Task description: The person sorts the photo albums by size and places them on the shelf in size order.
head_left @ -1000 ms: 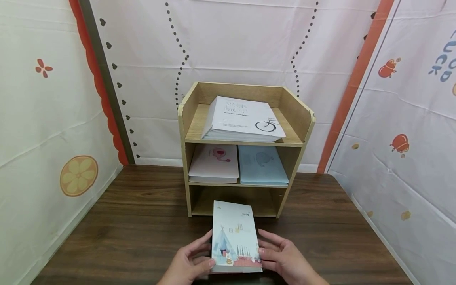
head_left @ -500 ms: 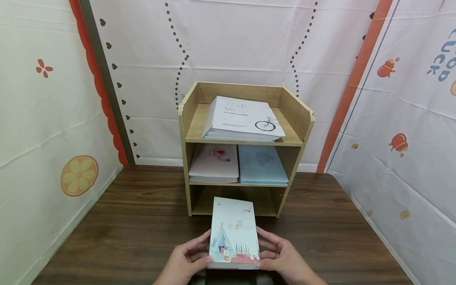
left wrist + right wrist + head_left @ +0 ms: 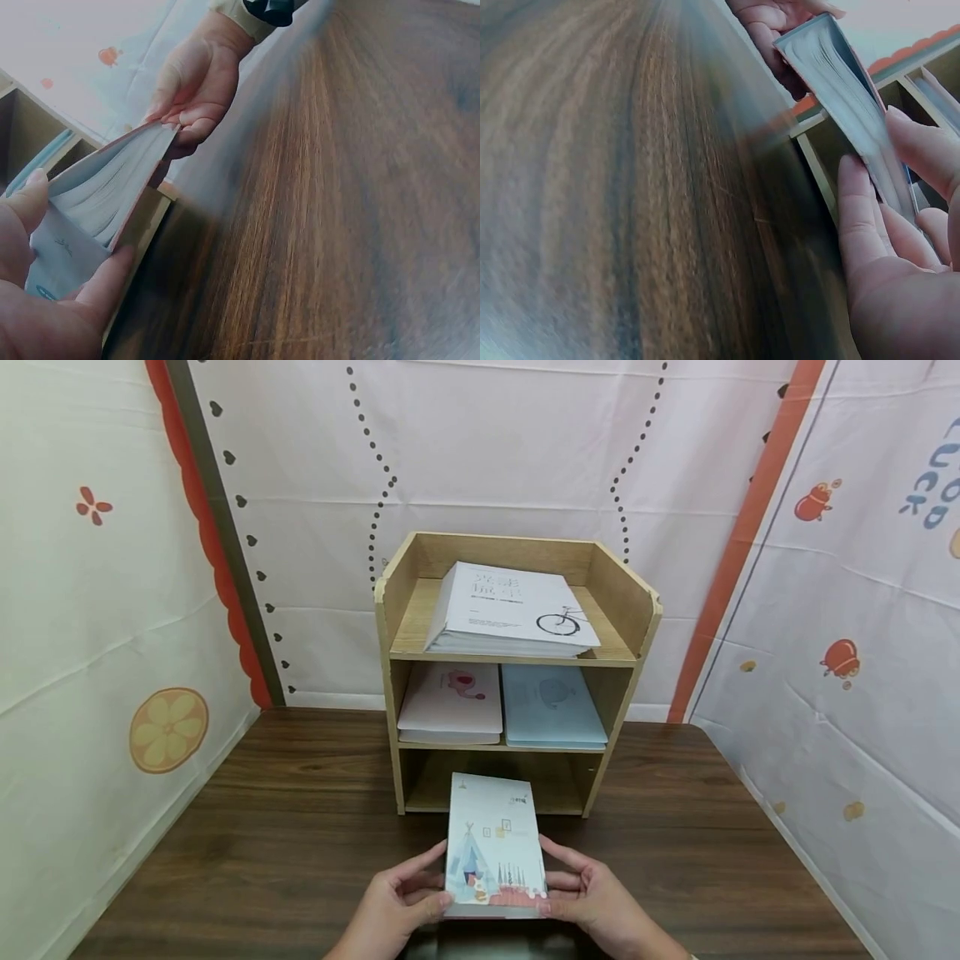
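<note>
A book (image 3: 495, 843) with a pale cover, printed with a blue tent and a pink strip, is held between both hands in front of the shelf's lowest compartment. My left hand (image 3: 401, 897) grips its left edge, thumb near the front corner. On the opposite edge, my right hand (image 3: 592, 893) does the same. The left wrist view shows the book's page block (image 3: 112, 180) between thumb and fingers. Fingers of my right hand (image 3: 907, 262) reach under the book in the right wrist view, with its thumb along the upper side.
A wooden shelf (image 3: 517, 747) stands behind the book. Thick white books (image 3: 513, 606) lie on its top level. Pink notebooks (image 3: 450, 702) and blue notebooks (image 3: 553, 706) lie side by side on the middle level. Printed cloth (image 3: 495, 443) surrounds the dark wooden table (image 3: 300, 827).
The book has shifted slightly up and toward the shelf, with both hands moving along. My right thumb has come down to the book's front corner.
</note>
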Available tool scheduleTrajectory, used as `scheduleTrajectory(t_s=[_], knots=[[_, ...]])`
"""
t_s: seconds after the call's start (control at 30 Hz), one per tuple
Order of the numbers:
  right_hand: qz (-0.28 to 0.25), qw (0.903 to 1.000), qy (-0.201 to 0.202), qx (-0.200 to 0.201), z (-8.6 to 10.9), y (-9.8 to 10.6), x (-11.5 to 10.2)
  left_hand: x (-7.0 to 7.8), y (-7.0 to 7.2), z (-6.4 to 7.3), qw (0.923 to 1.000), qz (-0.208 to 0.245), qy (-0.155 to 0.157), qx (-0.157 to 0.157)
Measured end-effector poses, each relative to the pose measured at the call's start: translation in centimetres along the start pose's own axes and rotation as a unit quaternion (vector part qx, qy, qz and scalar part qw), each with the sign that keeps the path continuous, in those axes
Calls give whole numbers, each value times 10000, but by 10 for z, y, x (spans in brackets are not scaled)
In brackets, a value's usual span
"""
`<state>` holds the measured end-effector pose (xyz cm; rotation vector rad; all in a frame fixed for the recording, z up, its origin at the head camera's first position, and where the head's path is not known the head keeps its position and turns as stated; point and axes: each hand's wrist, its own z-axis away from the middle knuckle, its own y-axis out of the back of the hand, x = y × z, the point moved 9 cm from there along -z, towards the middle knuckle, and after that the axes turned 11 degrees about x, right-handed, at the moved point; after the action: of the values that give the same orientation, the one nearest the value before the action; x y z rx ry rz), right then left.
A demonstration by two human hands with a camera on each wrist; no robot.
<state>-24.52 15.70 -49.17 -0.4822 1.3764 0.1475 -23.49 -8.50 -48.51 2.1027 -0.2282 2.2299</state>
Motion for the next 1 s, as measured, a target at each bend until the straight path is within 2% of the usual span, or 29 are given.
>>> scheduleTrajectory(t_s=[0.13, 0.3, 0.53, 0.77, 1.0], knots=[[181, 9997, -66, 154, -2, 5, 3, -7, -4, -3, 9988, 378, 224, -192], [290, 9991, -125, 270, -5, 9, 4, -12, -5, -9, 9978, 569, 243, -235], [438, 9981, -125, 422, -7, 13, 6, -14, -5, -14, 9986, 433, 242, -173], [497, 9963, -207, 676, -10, 18, 8, -17, -3, -20, 9997, 10, 222, 88], [460, 9937, -409, 932, -13, 24, 9, -16, -3, -26, 9995, -136, 82, 279]])
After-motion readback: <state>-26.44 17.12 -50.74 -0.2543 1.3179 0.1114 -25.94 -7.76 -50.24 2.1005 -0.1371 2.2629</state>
